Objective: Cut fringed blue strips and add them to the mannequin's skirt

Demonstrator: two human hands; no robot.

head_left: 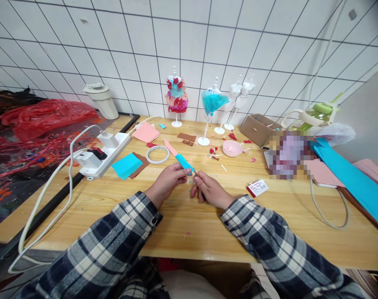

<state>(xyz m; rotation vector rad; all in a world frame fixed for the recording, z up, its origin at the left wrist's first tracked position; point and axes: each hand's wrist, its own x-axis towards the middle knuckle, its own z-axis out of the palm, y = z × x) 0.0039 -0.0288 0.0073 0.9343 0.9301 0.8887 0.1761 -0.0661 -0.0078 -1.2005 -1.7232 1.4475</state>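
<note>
Left pinch grip (170,178) on blue strip (183,161)

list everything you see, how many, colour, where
wall: 1, white tiled, back
table: 1, wooden, front
mini dress forms: 4, white, back
ruffled dress: 1, multicoloured, leftmost form
pleated piece: 1, blue, second form
power strip: 1, white, left
tape roll: 1, white, left
lidded cup: 1, white, back left
crumpled plastic: 2, red left, clear right
bowl: 1, pink, right
box: 1, brown, back right
bottle: 1, green, back right
card: 1, white and red, right
pixelated item: 1, purplish, right
flat sheets: several, blue/pink/brown, both sides
scraps: many, mixed, scattered
cables: several, white, both sides
strip: 1, pink and blue, centre
plaid sleeves: 2, navy and white, front
left hand: 1, bare, gripping strip
right hand: 1, bare, at strip's end
</note>
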